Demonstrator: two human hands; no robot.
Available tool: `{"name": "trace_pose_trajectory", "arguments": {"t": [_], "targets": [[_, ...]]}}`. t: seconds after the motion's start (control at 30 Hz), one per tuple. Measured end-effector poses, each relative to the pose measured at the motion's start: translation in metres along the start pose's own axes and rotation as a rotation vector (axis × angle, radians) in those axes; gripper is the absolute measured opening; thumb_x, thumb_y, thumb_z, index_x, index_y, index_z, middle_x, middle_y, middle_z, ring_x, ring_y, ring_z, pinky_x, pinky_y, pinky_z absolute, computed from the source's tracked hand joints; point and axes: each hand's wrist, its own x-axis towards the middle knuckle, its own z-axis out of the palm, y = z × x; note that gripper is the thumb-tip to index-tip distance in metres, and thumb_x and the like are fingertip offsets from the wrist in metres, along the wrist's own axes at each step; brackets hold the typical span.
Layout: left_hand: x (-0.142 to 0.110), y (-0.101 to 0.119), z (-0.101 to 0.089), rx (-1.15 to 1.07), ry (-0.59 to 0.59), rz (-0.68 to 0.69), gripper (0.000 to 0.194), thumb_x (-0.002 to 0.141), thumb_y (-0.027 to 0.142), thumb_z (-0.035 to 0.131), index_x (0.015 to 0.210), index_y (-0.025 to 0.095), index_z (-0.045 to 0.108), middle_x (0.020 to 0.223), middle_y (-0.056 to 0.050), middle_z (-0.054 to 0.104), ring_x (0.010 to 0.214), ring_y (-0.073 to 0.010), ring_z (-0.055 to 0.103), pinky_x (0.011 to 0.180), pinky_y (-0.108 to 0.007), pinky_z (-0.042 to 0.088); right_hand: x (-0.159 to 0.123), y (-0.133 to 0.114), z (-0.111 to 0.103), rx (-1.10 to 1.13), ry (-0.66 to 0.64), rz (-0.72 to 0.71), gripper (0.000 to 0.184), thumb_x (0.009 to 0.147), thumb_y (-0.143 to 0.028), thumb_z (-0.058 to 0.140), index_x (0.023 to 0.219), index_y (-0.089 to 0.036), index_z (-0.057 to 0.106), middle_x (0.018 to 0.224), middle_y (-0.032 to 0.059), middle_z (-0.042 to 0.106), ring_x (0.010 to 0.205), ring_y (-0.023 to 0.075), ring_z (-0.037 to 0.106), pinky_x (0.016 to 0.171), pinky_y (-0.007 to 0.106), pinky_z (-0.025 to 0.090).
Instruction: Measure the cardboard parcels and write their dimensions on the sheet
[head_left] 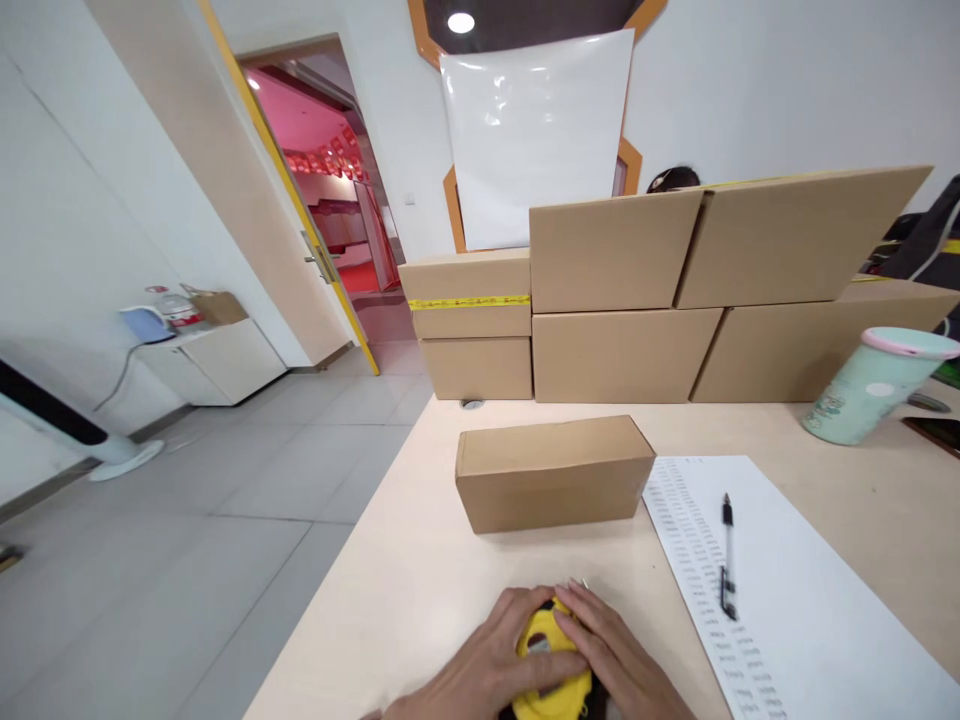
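A yellow tape measure (550, 668) sits at the near edge of the table, held between both hands. My left hand (480, 665) wraps its left side with the thumb across the top. My right hand (622, 660) closes over its right side. A small closed cardboard box (553, 472) lies on the table just beyond the hands, apart from them.
A printed white sheet (787, 590) with a black pen (726, 555) lies to the right. A mint tumbler (870, 385) stands at far right. Stacked cardboard boxes (622, 300), one crossed by a strip of yellow tape, line the table's far edge. The table's left edge (352, 560) drops to the grey floor.
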Motion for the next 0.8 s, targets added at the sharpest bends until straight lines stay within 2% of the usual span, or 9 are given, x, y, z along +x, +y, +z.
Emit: {"name": "trace_pose_trajectory", "arguments": {"t": [0.1,0.17,0.27,0.33,0.43,0.5,0.6,0.7,0.8], "targets": [[-0.008,-0.006,0.001,0.045,0.248,-0.035,0.064,0.083,0.038,0.063,0.142,0.036,0.038,0.152,-0.009,0.031,0.139,-0.0340,0.027,0.111,-0.053,0.026,-0.003,-0.005,-0.021,0.045,0.194,0.160,0.062,0.083,-0.058,0.054,0.141,-0.037,0.043,0.148,0.0036,0.043,0.135,0.0298,0.038,0.107,0.048,0.036],[-0.009,-0.004,-0.013,0.044,0.525,-0.132,0.083,0.080,0.044,0.065,0.149,0.033,0.019,0.158,-0.008,0.015,0.143,-0.0349,0.014,0.114,-0.055,0.015,0.004,-0.007,-0.052,0.111,0.418,0.407,0.055,0.090,-0.054,0.044,0.142,-0.035,0.041,0.149,0.0048,0.042,0.135,0.0284,0.039,0.107,0.049,0.036],[0.004,0.002,-0.049,-0.201,1.031,-0.371,0.069,0.088,0.054,0.048,0.147,0.034,0.019,0.157,-0.005,0.018,0.143,-0.0299,0.017,0.115,-0.050,0.017,0.036,0.000,-0.110,0.371,0.550,0.621,0.058,0.093,-0.059,0.030,0.144,-0.032,0.037,0.149,0.0083,0.041,0.132,0.0268,0.043,0.101,0.048,0.043],[0.020,0.004,-0.073,-0.533,0.995,-0.547,0.073,0.087,0.064,0.038,0.148,0.035,0.013,0.156,-0.008,0.022,0.141,-0.0295,0.022,0.111,-0.053,0.024,0.064,0.007,-0.140,0.509,0.503,0.655,0.060,0.092,-0.061,0.031,0.145,-0.033,0.033,0.146,0.0107,0.045,0.128,0.0272,0.048,0.090,0.047,0.052],[0.044,0.002,-0.094,-0.648,0.822,-0.568,0.071,0.084,0.068,0.038,0.141,0.026,0.037,0.140,-0.016,0.048,0.124,-0.0366,0.047,0.092,-0.056,0.043,0.099,0.014,-0.157,0.612,0.293,0.576,0.056,0.092,-0.061,0.029,0.139,-0.035,0.041,0.134,0.0108,0.058,0.114,0.0274,0.061,0.077,0.044,0.057],[0.055,-0.003,-0.097,-0.617,0.803,-0.504,0.061,0.085,0.066,0.039,0.133,0.028,0.048,0.138,-0.011,0.051,0.123,-0.0338,0.048,0.091,-0.050,0.045,0.111,0.013,-0.153,0.569,0.243,0.562,0.054,0.092,-0.062,0.028,0.133,-0.033,0.047,0.130,0.0087,0.060,0.112,0.0257,0.061,0.078,0.042,0.057],[0.063,-0.016,-0.094,-0.501,0.913,-0.378,0.054,0.088,0.062,0.041,0.133,0.033,0.041,0.146,-0.003,0.041,0.132,-0.0251,0.038,0.101,-0.039,0.038,0.112,0.012,-0.138,0.427,0.352,0.554,0.051,0.091,-0.062,0.034,0.130,-0.031,0.046,0.135,0.0076,0.055,0.116,0.0236,0.057,0.087,0.040,0.053],[0.060,-0.032,-0.087,-0.396,0.978,-0.301,0.052,0.088,0.058,0.045,0.131,0.030,0.037,0.148,-0.005,0.037,0.132,-0.0229,0.038,0.105,-0.035,0.035,0.103,0.020,-0.124,0.342,0.372,0.486,0.048,0.090,-0.058,0.039,0.128,-0.030,0.042,0.143,0.0096,0.047,0.121,0.0221,0.054,0.098,0.040,0.045],[0.051,-0.048,-0.074,-0.336,0.948,-0.296,0.042,0.090,0.053,0.044,0.123,0.027,0.042,0.149,-0.007,0.037,0.135,-0.0231,0.035,0.106,-0.036,0.034,0.092,0.036,-0.113,0.322,0.310,0.372,0.043,0.090,-0.055,0.044,0.124,-0.028,0.043,0.155,0.0106,0.027,0.138,0.0215,0.034,0.109,0.041,0.031]]}}
